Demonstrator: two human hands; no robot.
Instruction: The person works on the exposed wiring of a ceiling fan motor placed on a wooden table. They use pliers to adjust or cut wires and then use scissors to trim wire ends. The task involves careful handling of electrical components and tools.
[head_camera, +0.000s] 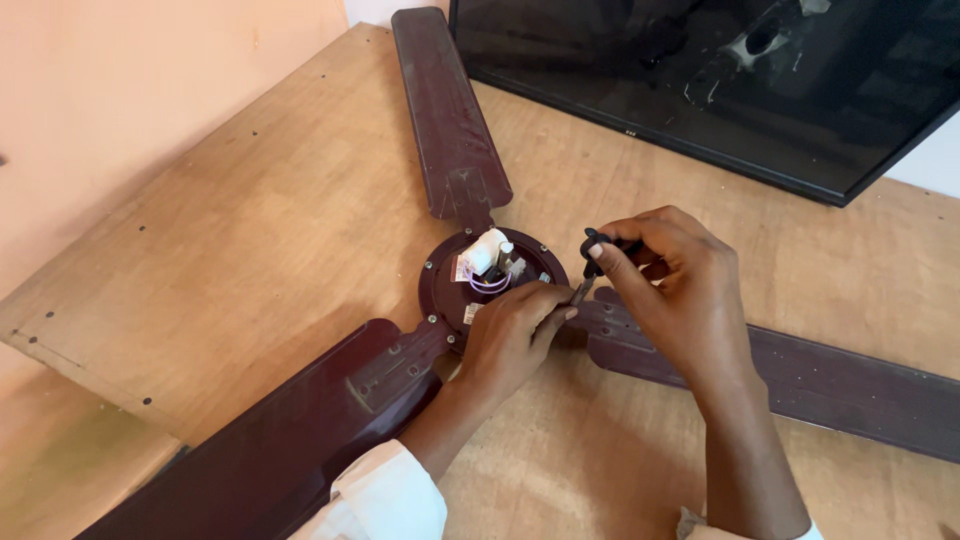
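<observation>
Seen from above: dark maroon ceiling fan (440, 330) lying flat on a wooden table (250, 230), three blades spread, round motor hub (490, 275) at centre with a white capacitor (487, 252) and wires showing; left hand (510, 335) resting on the hub's near edge, fingers curled down against it; right hand (670, 285) closed around a black-handled screwdriver (592, 260), tip angled down beside the left fingertips; dark flat screen (700, 80) lying at the table's far right.
</observation>
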